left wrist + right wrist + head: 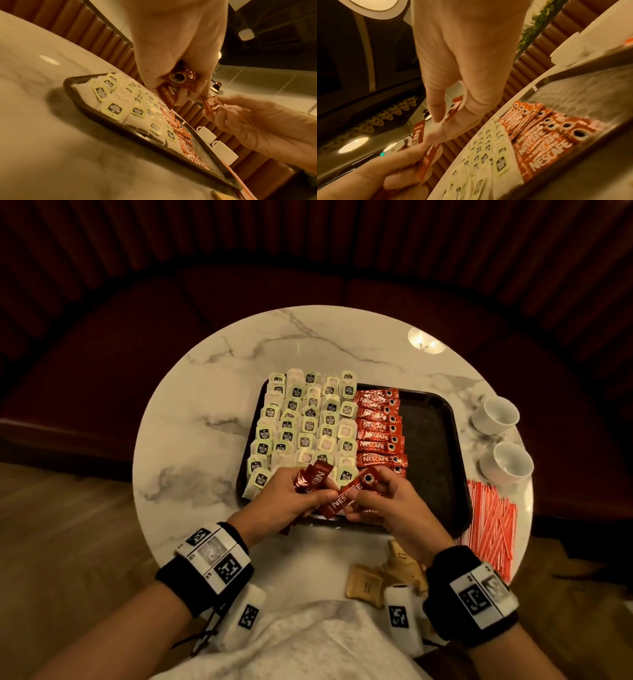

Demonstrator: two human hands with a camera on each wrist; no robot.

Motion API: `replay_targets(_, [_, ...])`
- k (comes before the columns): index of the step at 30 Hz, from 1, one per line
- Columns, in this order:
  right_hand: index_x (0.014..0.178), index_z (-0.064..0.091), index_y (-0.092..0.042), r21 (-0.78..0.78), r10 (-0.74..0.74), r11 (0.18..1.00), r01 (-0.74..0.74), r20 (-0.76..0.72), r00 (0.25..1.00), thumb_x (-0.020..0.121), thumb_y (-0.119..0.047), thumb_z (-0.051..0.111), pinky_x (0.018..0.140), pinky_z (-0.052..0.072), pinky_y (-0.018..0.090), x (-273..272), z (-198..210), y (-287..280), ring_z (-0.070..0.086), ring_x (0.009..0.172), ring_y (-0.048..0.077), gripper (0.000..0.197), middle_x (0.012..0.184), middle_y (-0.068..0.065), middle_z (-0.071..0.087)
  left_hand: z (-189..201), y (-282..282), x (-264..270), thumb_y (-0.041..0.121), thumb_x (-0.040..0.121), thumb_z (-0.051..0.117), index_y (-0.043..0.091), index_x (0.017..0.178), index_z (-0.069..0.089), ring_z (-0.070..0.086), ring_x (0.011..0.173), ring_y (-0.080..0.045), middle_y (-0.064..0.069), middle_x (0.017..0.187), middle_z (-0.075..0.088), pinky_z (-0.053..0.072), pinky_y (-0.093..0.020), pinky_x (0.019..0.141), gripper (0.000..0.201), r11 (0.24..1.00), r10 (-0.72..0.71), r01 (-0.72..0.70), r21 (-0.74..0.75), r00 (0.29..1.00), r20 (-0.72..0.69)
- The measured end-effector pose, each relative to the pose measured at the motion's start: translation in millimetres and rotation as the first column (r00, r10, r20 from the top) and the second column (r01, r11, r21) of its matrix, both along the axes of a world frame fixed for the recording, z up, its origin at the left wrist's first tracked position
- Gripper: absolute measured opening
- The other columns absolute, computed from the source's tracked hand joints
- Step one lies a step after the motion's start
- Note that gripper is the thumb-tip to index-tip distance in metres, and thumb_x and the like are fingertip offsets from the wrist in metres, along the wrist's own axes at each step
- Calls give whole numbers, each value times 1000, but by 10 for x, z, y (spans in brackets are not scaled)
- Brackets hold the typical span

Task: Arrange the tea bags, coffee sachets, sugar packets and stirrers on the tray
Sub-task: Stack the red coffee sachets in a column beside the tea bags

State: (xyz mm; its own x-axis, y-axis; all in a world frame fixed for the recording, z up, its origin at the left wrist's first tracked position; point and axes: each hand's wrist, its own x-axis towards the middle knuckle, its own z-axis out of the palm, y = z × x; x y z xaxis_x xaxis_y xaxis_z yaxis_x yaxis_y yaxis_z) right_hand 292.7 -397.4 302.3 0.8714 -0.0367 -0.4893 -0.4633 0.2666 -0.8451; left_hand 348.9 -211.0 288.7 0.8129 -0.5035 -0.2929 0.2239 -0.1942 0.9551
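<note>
Both hands (pixel 291 501) (pixel 387 501) pinching one coffee sachet (pixel 346 498), long axis diagonal, far-right to near-left.

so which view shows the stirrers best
The head view: the stirrers lie in a red-and-white pile on the table, right of the tray. The left wrist view catches only a thin orange strip at the tray's edge; the right wrist view shows none clearly.

The tabletop (pixel 239 364) is white marble with grey veins. On it, the tray (pixel 442 446) is black. The tea bags (pixel 305 426) on the tray's left part are white with pale green, black-printed tags; beside them the coffee sachets (pixel 378 436) are red with white lettering. Right of the tray lie red-and-white striped stirrers (pixel 489 522) and white cups (pixel 496 416); near the tray's front edge, brown sugar packets (pixel 366 585).
</note>
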Motion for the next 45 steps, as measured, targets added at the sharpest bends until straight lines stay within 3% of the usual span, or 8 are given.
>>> replay_targets(3, [108,63,0,-78,7,997,-6,17,1000,93,-6,62,66,59,29,-51,-9,-113,69,78,21,16,99,12,70,-15,-15,12,8,86,71,3,95,71,66,66,0,3,77,72,46,-11,63,11,998,-54,54,28,998,14])
replay_targets(6, [104,71,-8,-160,4,987,-4,1,1000,91,-12,65,79,58,31,-91,-54,-266,72,97,19,15,107,4,74,-13,-34,-7,17,88,69,8,94,70,55,51,0,8,63,65,42,-13,52,10,994,-65,65,86,998,4])
replay_targets(12, [108,66,-3,-185,-373,915,358,-54,926,95,-5,59,69,60,22,65,-291,-657,70,91,22,15,109,15,70,-36,26,-6,30,95,60,14,81,53,45,41,-3,-1,57,51,38,-15,43,22,977,-20,26,214,999,-30])
replay_targets(17, [103,64,-7,-431,-308,867,250,-67,949,93,-2,62,72,56,28,263,-504,-757,67,88,21,11,109,17,68,-42,74,-16,28,95,60,10,88,57,45,42,-2,2,57,51,37,-15,43,20,981,22,-13,193,999,-47])
replay_targets(24, [85,67,-23,-719,-216,690,87,-90,972,87,-21,75,92,56,44,486,-640,-760,68,92,21,8,95,1,71,-66,104,-13,28,94,62,12,85,57,47,45,-3,2,59,53,40,-17,46,19,983,42,-34,182,998,-38])
replay_targets(33, [100,69,-12,-802,-218,595,59,-90,972,87,-23,74,78,47,29,532,-572,-712,61,90,16,18,97,2,66,-102,118,-13,31,94,62,14,86,58,50,52,-8,-11,76,60,42,-18,49,19,981,50,-42,188,998,-37])
replay_targets(39, [100,68,-16,-790,-188,598,135,25,982,90,-24,70,80,49,28,437,-385,-643,60,85,6,13,97,-3,67,-70,74,-6,44,94,54,5,96,64,53,50,-6,1,60,58,43,-19,52,41,990,79,-63,122,988,-129])
replay_targets(45, [105,68,-26,-556,273,815,-162,123,954,94,-30,62,72,48,13,263,-28,-124,62,87,-6,13,100,-10,68,8,-11,-42,34,97,55,12,101,67,57,55,-4,8,65,65,45,-19,52,26,998,-21,32,52,980,-195])
